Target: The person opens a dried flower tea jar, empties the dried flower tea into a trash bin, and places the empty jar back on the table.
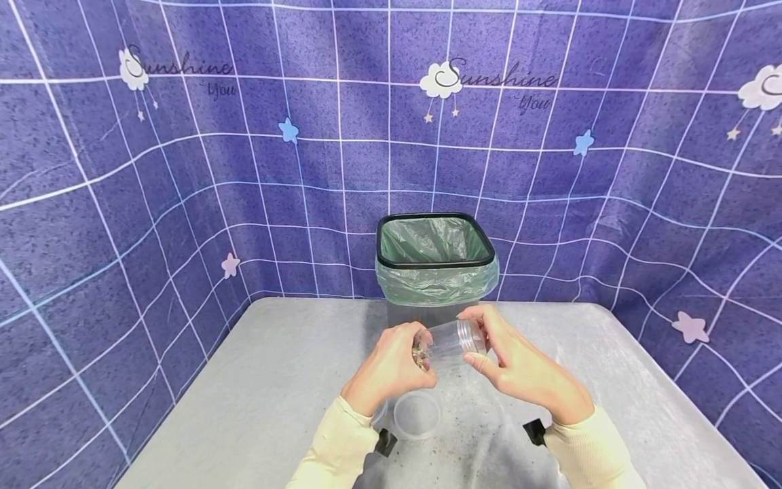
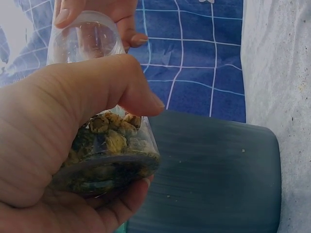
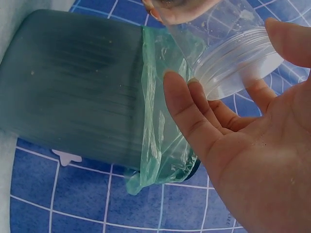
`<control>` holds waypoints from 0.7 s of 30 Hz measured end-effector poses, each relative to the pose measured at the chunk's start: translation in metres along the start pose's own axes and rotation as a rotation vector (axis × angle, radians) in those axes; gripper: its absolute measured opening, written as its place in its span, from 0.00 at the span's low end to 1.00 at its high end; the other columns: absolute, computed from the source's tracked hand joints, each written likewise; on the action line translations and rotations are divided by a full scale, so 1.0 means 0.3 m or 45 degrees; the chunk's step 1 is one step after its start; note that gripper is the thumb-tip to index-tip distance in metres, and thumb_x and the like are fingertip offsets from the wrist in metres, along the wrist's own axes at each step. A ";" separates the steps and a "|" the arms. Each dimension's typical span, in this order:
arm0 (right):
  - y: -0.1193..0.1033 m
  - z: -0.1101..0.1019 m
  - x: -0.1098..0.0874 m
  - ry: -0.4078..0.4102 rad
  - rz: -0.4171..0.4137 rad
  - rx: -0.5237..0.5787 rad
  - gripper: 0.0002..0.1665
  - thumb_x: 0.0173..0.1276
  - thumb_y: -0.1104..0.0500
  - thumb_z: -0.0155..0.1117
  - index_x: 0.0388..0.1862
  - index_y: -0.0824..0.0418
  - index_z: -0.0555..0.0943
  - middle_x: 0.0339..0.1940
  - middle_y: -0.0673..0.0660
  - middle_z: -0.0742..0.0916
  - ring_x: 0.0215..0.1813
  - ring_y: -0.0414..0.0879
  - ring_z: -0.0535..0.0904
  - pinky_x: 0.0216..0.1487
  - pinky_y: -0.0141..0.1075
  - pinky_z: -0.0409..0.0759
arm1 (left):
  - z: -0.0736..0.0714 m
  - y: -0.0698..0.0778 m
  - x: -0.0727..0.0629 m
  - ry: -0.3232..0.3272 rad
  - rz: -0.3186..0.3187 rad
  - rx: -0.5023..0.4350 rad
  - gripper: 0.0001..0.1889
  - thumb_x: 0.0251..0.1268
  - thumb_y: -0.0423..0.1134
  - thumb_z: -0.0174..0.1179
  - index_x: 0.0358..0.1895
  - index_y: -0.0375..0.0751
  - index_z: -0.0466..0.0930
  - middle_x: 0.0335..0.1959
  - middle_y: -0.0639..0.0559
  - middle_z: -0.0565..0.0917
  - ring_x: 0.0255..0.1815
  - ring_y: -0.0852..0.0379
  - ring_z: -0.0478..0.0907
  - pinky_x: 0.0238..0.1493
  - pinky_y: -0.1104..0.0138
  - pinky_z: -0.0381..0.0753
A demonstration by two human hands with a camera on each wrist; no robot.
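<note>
A clear plastic jar [image 1: 444, 341] lies tilted between both hands, its ridged end [image 3: 240, 60] toward the right. Dried yellow-brown flower buds [image 2: 114, 133] are gathered at its lower, left end. My left hand [image 1: 394, 363] grips that base end, thumb across the side and fingers beneath. The right hand [image 1: 516, 363] has thumb and fingers around the ridged end; in the right wrist view the fingertips [image 3: 175, 87] are right at its edge. Below, a round clear lid [image 1: 417, 414] lies flat on the table, and another clear round piece [image 1: 379, 412] is partly hidden by the left wrist.
Behind the hands stands a grey bin [image 2: 214, 174] with a black rim [image 1: 435, 265] and a green liner bag [image 1: 436, 284] folded over it. Small dark crumbs dot the grey table [image 1: 293, 360]. A blue gridded curtain [image 1: 336, 170] surrounds the back and sides.
</note>
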State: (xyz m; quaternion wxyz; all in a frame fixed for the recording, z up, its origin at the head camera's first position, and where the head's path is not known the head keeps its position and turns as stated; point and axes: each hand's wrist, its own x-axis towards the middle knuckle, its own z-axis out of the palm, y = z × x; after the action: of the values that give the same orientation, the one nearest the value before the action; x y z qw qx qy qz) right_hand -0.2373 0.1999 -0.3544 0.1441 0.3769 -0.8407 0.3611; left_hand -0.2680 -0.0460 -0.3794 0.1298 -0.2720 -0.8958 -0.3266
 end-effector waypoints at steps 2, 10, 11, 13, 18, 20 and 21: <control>0.000 0.000 0.000 0.000 0.000 -0.005 0.31 0.72 0.64 0.66 0.69 0.52 0.66 0.50 0.46 0.79 0.47 0.41 0.79 0.51 0.37 0.79 | 0.001 0.000 0.001 0.006 0.002 0.005 0.22 0.33 0.36 0.75 0.38 0.48 0.79 0.28 0.58 0.81 0.27 0.66 0.75 0.29 0.71 0.75; 0.001 -0.001 0.000 0.006 -0.003 -0.042 0.33 0.70 0.65 0.67 0.69 0.52 0.66 0.49 0.45 0.77 0.45 0.40 0.77 0.48 0.38 0.79 | 0.004 -0.003 0.002 0.025 0.025 0.019 0.21 0.33 0.36 0.75 0.37 0.47 0.79 0.27 0.59 0.79 0.27 0.64 0.74 0.29 0.70 0.75; 0.001 -0.001 -0.001 0.008 -0.003 -0.051 0.33 0.69 0.66 0.68 0.69 0.53 0.67 0.48 0.45 0.77 0.45 0.40 0.76 0.47 0.37 0.79 | 0.004 -0.003 0.001 0.025 0.026 0.020 0.21 0.33 0.36 0.75 0.37 0.47 0.80 0.27 0.59 0.79 0.27 0.64 0.74 0.29 0.70 0.75; 0.001 -0.001 -0.001 0.010 -0.005 -0.063 0.33 0.68 0.66 0.68 0.69 0.54 0.67 0.48 0.45 0.77 0.44 0.41 0.76 0.46 0.37 0.79 | 0.003 -0.003 0.001 0.024 0.027 0.027 0.21 0.33 0.36 0.74 0.38 0.45 0.80 0.27 0.59 0.78 0.27 0.63 0.74 0.29 0.70 0.75; -0.001 0.000 -0.004 0.013 -0.007 -0.087 0.35 0.66 0.67 0.69 0.68 0.52 0.67 0.53 0.44 0.76 0.45 0.42 0.76 0.47 0.38 0.79 | 0.004 -0.003 0.000 0.016 0.017 0.031 0.21 0.33 0.36 0.75 0.38 0.46 0.80 0.27 0.60 0.77 0.27 0.63 0.74 0.29 0.70 0.74; -0.003 0.000 -0.004 0.012 -0.004 -0.094 0.36 0.66 0.67 0.69 0.68 0.51 0.67 0.55 0.43 0.76 0.46 0.43 0.76 0.48 0.39 0.79 | 0.004 -0.003 0.000 0.015 0.014 0.027 0.21 0.32 0.36 0.75 0.38 0.46 0.80 0.27 0.61 0.77 0.28 0.63 0.74 0.30 0.70 0.75; -0.004 0.000 -0.004 0.012 -0.004 -0.099 0.36 0.66 0.67 0.69 0.68 0.50 0.67 0.56 0.43 0.75 0.46 0.42 0.76 0.48 0.39 0.79 | 0.003 -0.003 0.000 0.015 0.014 0.025 0.21 0.32 0.36 0.75 0.38 0.45 0.80 0.27 0.60 0.78 0.28 0.63 0.74 0.30 0.70 0.75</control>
State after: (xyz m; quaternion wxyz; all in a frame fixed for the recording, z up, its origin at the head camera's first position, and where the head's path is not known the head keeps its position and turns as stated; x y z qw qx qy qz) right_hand -0.2356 0.2002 -0.3545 0.1632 0.3705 -0.8528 0.3299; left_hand -0.2685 -0.0459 -0.3806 0.1396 -0.2737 -0.8967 -0.3188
